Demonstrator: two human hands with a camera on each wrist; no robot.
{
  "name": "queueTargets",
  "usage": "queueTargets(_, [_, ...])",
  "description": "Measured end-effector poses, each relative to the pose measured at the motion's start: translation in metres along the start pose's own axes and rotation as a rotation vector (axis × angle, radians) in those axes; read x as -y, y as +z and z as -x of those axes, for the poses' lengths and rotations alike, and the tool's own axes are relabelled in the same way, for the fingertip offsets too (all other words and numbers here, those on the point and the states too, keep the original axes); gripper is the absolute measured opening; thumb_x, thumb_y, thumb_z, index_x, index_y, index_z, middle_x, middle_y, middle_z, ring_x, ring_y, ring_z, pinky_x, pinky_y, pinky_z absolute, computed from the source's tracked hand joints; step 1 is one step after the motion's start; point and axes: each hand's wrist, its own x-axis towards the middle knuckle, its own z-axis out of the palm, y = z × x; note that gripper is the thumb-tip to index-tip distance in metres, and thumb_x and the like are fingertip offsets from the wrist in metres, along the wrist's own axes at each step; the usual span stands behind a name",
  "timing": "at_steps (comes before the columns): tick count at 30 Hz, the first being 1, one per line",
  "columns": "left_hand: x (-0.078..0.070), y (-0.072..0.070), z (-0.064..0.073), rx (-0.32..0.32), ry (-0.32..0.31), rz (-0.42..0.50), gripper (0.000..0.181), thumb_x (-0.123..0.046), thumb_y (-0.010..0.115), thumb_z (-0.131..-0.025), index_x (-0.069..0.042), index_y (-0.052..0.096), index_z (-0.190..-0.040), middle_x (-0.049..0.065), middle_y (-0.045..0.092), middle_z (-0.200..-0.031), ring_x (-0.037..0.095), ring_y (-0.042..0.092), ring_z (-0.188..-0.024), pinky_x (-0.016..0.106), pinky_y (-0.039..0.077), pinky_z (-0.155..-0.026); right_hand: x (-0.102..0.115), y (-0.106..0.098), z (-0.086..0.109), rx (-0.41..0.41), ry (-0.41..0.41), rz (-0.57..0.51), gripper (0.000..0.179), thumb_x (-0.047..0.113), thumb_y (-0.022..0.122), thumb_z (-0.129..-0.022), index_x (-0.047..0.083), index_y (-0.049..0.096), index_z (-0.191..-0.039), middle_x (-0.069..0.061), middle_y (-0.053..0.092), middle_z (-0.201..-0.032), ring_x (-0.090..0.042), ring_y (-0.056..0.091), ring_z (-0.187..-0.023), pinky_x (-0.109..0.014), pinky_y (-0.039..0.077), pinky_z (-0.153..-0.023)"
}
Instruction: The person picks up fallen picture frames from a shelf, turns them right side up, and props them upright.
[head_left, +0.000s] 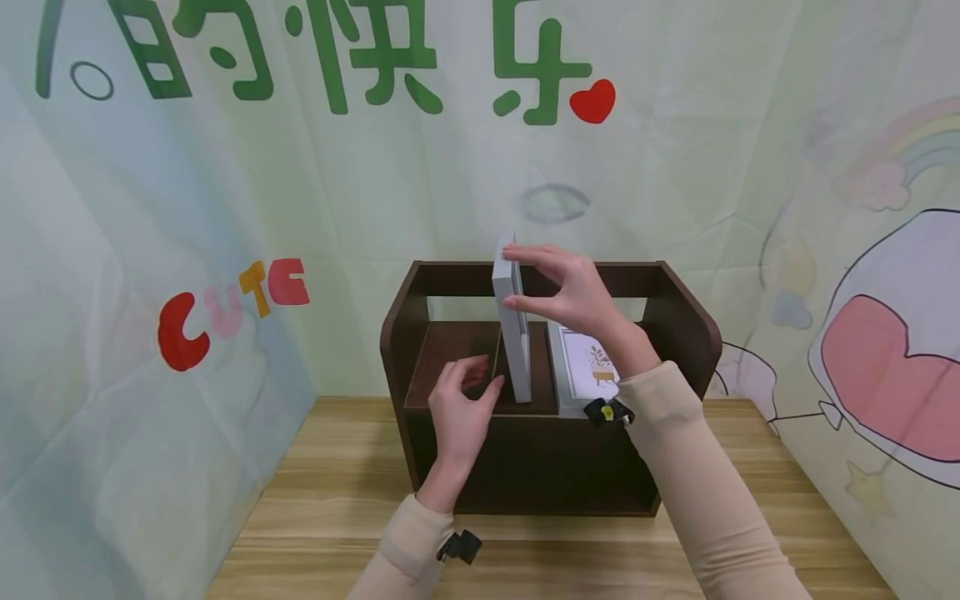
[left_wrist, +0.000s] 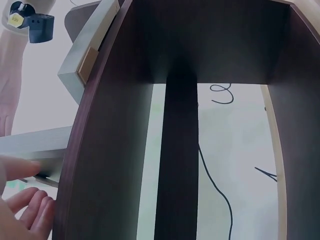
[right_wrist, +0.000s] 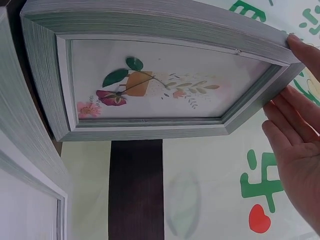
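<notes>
A grey-white picture frame (head_left: 517,333) stands upright, nearly edge-on in the head view, on the top of a dark brown desk shelf (head_left: 555,467). My right hand (head_left: 573,287) holds its upper end, thumb and fingertips set apart along the edge. The right wrist view shows the front of this picture frame (right_wrist: 150,130), with a dried rose and leaves over a printed plant. Left of its lower part is my left hand (head_left: 461,417), fingers loosely bent around nothing. In the left wrist view, the left hand's thumb and fingers (left_wrist: 37,210) sit beside the shelf's edge.
A second picture frame (head_left: 588,367) lies flat on the right side of the shelf top, under the right forearm. The shelf has raised side panels (head_left: 690,321) and a back rail. It stands on a wood-grain table (head_left: 330,500) before a printed cloth backdrop (head_left: 360,208).
</notes>
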Motion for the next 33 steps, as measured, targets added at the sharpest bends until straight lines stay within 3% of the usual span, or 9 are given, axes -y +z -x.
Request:
queueTargets(14, [0.0015,0.0048,-0.0016,0.024,-0.068,-0.03,0.02,-0.008,0.078,-0.076,-0.007,0.071,-0.095,0.007,0.065,-0.088,0.02,0.067,-0.078,0.036,0.057,-0.073,-0.0007,-0.0027,0.0018,-0.012,0.005,-0.022,0.054,0.011,0.076,-0.079,0.001,0.057,-0.129,-0.014,0.056,-0.133,-0.02,0.049,-0.128,-0.033,0.037,-0.109])
queueTargets(25, [0.0016,0.0037,-0.0043,0.006,-0.065,-0.034,0.012,-0.005,0.076,-0.077,-0.006,0.073,-0.088,0.004,0.067,-0.082,0.016,0.067,-0.073,0.033,0.056,-0.067,-0.0004,-0.0015,0.0011,-0.007,0.014,-0.027,0.054,0.009,0.076,-0.079,0.0,0.056,-0.129,-0.014,0.056,-0.134,-0.021,0.049,-0.129,-0.034,0.037,-0.109])
queueTargets(33, [0.007,-0.0018,-0.0076,-0.011,-0.019,-0.055,0.011,-0.004,0.074,-0.078,-0.005,0.073,-0.089,0.004,0.067,-0.082,0.016,0.067,-0.073,0.033,0.056,-0.066,-0.0004,0.0001,0.0002,-0.002,0.01,-0.032,0.054,0.008,0.075,-0.08,0.001,0.056,-0.13,-0.014,0.055,-0.135,-0.02,0.048,-0.13,-0.033,0.037,-0.11])
